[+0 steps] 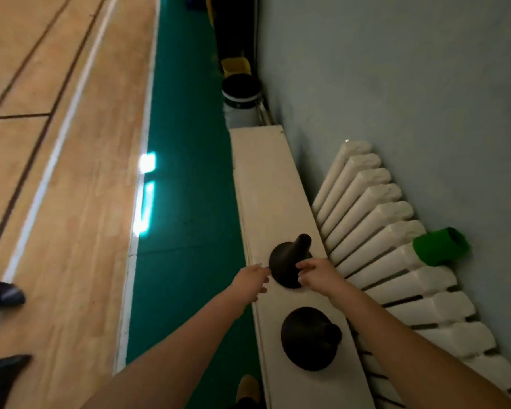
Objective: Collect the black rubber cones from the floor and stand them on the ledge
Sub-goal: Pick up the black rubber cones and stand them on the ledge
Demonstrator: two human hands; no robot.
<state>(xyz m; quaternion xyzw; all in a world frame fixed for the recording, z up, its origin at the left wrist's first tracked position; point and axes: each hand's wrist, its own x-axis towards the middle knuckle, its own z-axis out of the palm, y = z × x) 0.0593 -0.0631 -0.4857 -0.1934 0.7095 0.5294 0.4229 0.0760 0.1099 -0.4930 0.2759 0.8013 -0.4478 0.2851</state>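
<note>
Two cones (289, 262) (309, 338) on ledge (266, 178)

The person's two forearms are bare along their whole visible length, running in from 7 o'clock and 5 o'clock. The left hand (250, 283) and right hand (316, 274) are bare too, just below the centre. At 6 o'clock a tan, round-toed shoe (248, 386) shows, with dark, blurred cloth at its near end.

I find the upper floor cone (3, 296) and lower floor cone (5, 376) cut off at the left edge. My right hand (317, 274) hides part of the far ledge cone (288, 258) base.
</note>
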